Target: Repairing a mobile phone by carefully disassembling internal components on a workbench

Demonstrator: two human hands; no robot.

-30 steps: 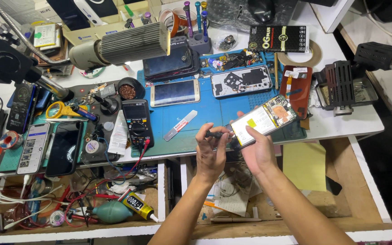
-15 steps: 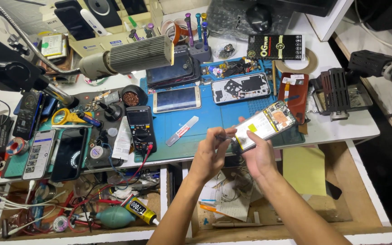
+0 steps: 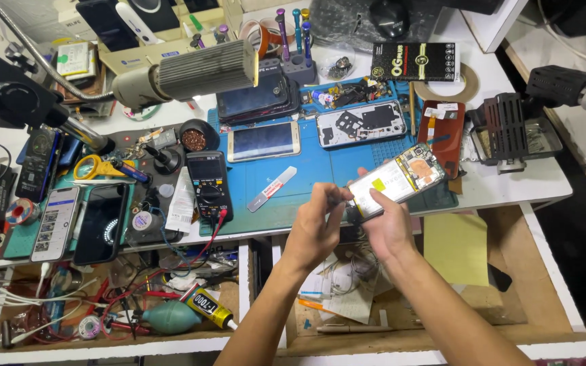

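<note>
Opened phone [image 3: 400, 181], centre-right of frame above desk [image 3: 510, 186] edge: back off, battery and board exposed, reassembly pending | your right hand [image 3: 389, 227] grips its lower end | your left hand [image 3: 317, 224] pinches at that corner, contents unreadable.

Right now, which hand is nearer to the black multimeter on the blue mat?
The left hand. It sits just right of the multimeter, pinching at the opened phone's lower end. The right hand is farther right, gripping that phone from below.

Black box [image 3: 413, 62] behind blue mat [image 3: 306, 196]; multimeter screen [image 3: 205, 167] left.
</note>
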